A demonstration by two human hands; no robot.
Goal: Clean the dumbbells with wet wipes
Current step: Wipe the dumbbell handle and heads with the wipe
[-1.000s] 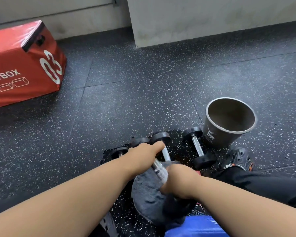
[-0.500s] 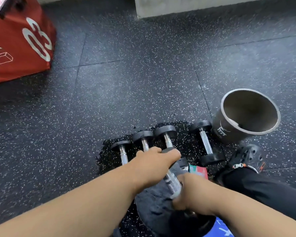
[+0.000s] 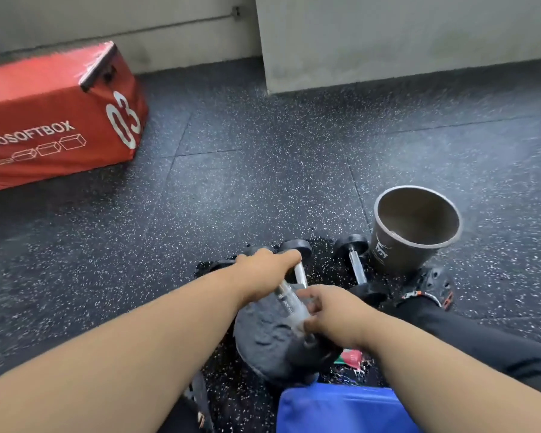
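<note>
I hold one small dumbbell [image 3: 291, 300] with a chrome handle and black ends tilted above the floor. My left hand [image 3: 263, 270] grips its far end. My right hand [image 3: 328, 314] is curled round the near part of the handle, with a dark grey wipe [image 3: 263, 339] hanging under it. More dumbbells lie side by side on the floor behind: one [image 3: 297, 246] pokes out past my left hand, and another dumbbell [image 3: 355, 264] lies next to the bucket.
A dark bucket [image 3: 416, 229] stands open at the right, beside my black shoe [image 3: 431, 282]. A red soft plyo box [image 3: 57, 120] sits far left. A red-green packet [image 3: 350, 359] and something blue [image 3: 341, 410] lie near my lap. The concrete wall stands behind.
The camera tilted down, then back up. My right hand slid along the dumbbell handle with the wipe. My left hand kept its grip on the far end.
</note>
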